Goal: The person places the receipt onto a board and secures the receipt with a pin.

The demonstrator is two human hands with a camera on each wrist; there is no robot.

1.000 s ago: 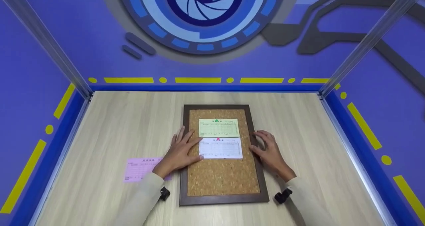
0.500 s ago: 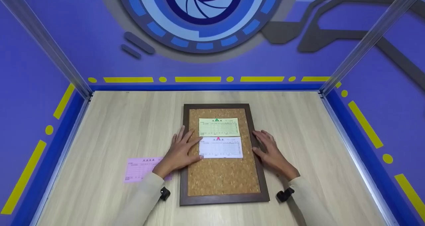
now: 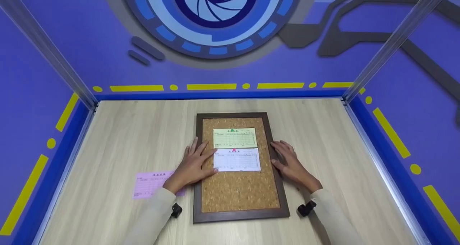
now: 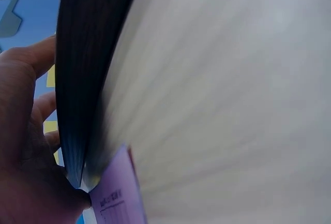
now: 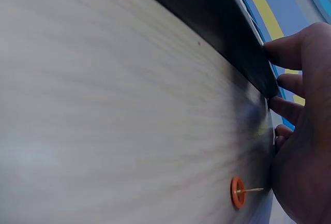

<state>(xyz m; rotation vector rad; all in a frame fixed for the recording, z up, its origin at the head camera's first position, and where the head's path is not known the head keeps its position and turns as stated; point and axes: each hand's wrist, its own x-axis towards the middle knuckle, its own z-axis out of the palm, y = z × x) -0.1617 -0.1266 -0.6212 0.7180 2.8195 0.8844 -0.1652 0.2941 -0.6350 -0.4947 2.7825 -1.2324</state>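
A cork board in a dark brown frame lies on the table between my hands. Pinned near its upper half are a pale green slip with a green tack and, just below, a white slip with a red tack. My left hand lies spread over the frame's left side, index finger and thumb tips at the white slip's left edge. Along the right side, my right hand touches the frame with its fingertips, fingers loosely extended.
A pink slip lies on the table left of the board, partly under the left forearm in the head view. An orange thumbtack rests point-up on the table by the right hand. Blue panels wall the table at back and sides.
My right hand's fingers have straightened and loosened along the frame's right side. The left hand keeps its place on the board, and the slips stay put. The head view has shifted slightly.
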